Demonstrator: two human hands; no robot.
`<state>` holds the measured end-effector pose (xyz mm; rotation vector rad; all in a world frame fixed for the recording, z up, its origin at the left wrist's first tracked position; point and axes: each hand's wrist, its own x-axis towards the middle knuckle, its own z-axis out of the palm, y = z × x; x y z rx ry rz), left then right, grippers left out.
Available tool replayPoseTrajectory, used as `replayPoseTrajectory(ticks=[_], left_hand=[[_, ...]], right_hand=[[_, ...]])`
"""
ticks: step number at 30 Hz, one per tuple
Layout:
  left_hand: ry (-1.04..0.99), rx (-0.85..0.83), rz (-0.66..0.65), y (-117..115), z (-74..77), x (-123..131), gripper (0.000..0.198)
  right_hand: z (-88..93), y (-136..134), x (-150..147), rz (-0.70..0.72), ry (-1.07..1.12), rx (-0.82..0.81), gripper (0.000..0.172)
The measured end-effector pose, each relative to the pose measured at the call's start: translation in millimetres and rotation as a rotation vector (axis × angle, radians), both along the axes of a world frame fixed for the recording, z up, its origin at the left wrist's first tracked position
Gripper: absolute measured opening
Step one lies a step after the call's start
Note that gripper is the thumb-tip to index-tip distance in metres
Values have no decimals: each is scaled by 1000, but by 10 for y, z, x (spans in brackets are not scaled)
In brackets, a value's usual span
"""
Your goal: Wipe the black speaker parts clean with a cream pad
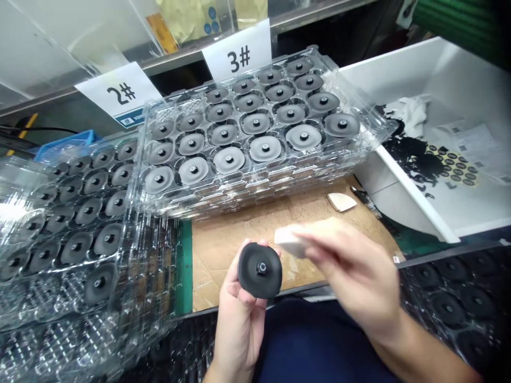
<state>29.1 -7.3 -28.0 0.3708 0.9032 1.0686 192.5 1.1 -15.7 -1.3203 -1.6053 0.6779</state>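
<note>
My left hand [242,319] holds a round black rubber part [255,282] by its rim, its face with a small central stud turned up toward the camera. To the right of it, my right hand [351,266] pinches a white pad [290,242], somewhat blurred. The pad is near the part's upper right edge, with a small gap between them. Behind both hands lies a brown cardboard sheet [239,234], and another white wedge-shaped pad [341,202] rests on it.
Stacked clear trays [255,178] of black parts stand behind the cardboard, with more trays [136,298] at left. A white bin [423,205] with black scraps is at right, beside a dark pen-like tool [365,201]. Signs read 2# [120,96] and 3# [239,58].
</note>
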Motion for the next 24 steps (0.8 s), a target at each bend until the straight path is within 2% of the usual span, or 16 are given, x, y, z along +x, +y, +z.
replayPoseTrajectory(ticks=[2, 3, 4, 6, 8, 10, 12, 15, 17, 19, 21, 22, 24], left_hand=[[-30, 1, 2, -13, -20, -13, 45], [-33, 1, 20, -20, -34, -23, 46], [-28, 0, 45, -26, -50, -33, 47], [-9, 12, 108, -36, -78, -45, 44], [-22, -7, 98, -33, -99, -36, 39], [-53, -11, 75, -8, -114, -17, 39], [-80, -16, 89, 36, -129, -9, 41], [-111, -108, 141, 103, -147, -42, 42], [-154, -176, 142, 129, -150, -77, 43], [-187, -191, 134, 140, -148, -96, 48], [-199, -191, 114, 141, -141, -85, 52], [-198, -191, 107, 139, -137, -68, 52], [-200, -190, 92, 131, -122, -23, 49]], right_hand=[[202, 21, -36, 178, -31, 115, 33], [250, 29, -51, 230, -82, 102, 33], [270, 34, -65, 241, -144, 52, 31], [268, 42, -96, 167, -212, -39, 32], [239, 65, -139, 150, -161, -15, 33], [167, 124, -176, 165, -42, 11, 30], [19, 200, -171, 163, 45, -121, 22], [-356, 234, -73, 70, 100, -358, 20], [-643, 161, 8, -3, 80, -393, 22], [-856, 53, 68, -26, 40, -407, 20], [-903, -21, 96, -25, 21, -423, 18], [-850, -28, 95, -33, 21, -423, 18], [-607, 12, 48, -76, 41, -403, 21]])
